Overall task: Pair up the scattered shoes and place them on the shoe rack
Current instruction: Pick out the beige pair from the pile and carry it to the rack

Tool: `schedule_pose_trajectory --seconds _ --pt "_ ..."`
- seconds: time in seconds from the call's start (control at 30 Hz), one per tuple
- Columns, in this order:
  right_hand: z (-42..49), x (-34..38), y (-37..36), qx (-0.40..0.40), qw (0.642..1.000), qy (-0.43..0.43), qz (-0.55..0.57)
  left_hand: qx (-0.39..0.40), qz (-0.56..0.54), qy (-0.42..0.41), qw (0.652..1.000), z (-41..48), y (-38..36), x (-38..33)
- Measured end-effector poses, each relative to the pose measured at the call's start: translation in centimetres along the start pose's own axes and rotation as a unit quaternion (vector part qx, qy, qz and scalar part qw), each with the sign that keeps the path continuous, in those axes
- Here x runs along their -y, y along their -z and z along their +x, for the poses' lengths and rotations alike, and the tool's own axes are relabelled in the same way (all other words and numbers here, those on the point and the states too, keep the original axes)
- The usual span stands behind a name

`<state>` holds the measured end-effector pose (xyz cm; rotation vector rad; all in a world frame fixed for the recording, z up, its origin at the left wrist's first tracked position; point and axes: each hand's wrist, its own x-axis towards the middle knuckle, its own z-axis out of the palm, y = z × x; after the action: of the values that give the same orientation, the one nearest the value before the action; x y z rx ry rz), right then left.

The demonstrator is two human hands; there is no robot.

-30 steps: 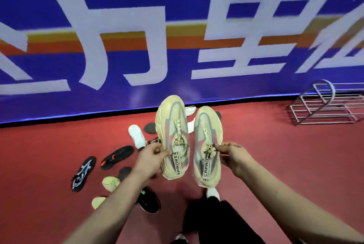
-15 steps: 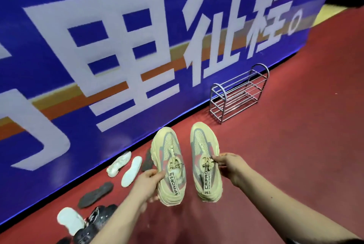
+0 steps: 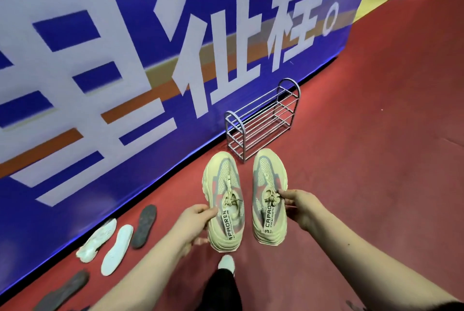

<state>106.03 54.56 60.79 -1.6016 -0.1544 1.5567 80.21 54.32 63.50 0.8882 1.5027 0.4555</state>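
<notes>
Standing straight ahead by the blue wall (image 3: 175, 34), the shoe rack (image 3: 262, 120) stretches away to the right, with no shoes on it. The left hand (image 3: 193, 220) pinches one tan shoe (image 3: 224, 205); the right hand (image 3: 300, 206) pinches the other tan shoe (image 3: 270, 197). The right hand looks a bit nearer. The red floor (image 3: 376, 160) between is bare.

A sports hall: red court flooring (image 3: 376, 160) edged by a blue printed barrier banner (image 3: 125, 59).

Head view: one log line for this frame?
left hand: holds left sneaker | right hand: holds right sneaker | rack: empty, ahead by banner | stage: carrying pair
</notes>
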Motion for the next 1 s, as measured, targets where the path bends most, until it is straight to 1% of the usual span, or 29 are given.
schedule_pose_trajectory --seconds 0.17,0.3,0.4,0.57,0.73,0.87,1.0 --pt "6.3 4.7 -1.6 -0.035 0.999 -0.022 -0.005 0.035 0.011 0.014 0.999 9.1 -0.5 -4.5" --pt "11.4 10.7 -2.4 -0.068 0.997 -0.008 -0.028 0.071 0.012 0.030 0.997 15.9 -1.4 -9.7" --pt "15.4 14.8 -2.9 -0.088 0.995 0.009 -0.044 0.071 0.029 0.033 0.997 20.3 -2.3 -13.7" --pt "21.1 20.8 -2.4 -0.089 0.995 0.008 -0.035 0.075 0.029 0.045 0.996 26.5 -5.4 -19.1" --pt "28.6 26.3 -0.6 -0.077 0.995 -0.007 -0.062 0.058 0.023 0.059 0.996 33.1 -9.7 -22.8" --pt "34.6 30.4 1.3 -0.056 0.992 -0.041 -0.109 0.032 -0.019 0.093 0.995 37.2 -13.6 -24.5" --pt "41.6 33.8 2.3 -0.055 0.984 -0.047 -0.162 0.002 -0.052 0.124 0.991 42.9 -16.8 -25.9"
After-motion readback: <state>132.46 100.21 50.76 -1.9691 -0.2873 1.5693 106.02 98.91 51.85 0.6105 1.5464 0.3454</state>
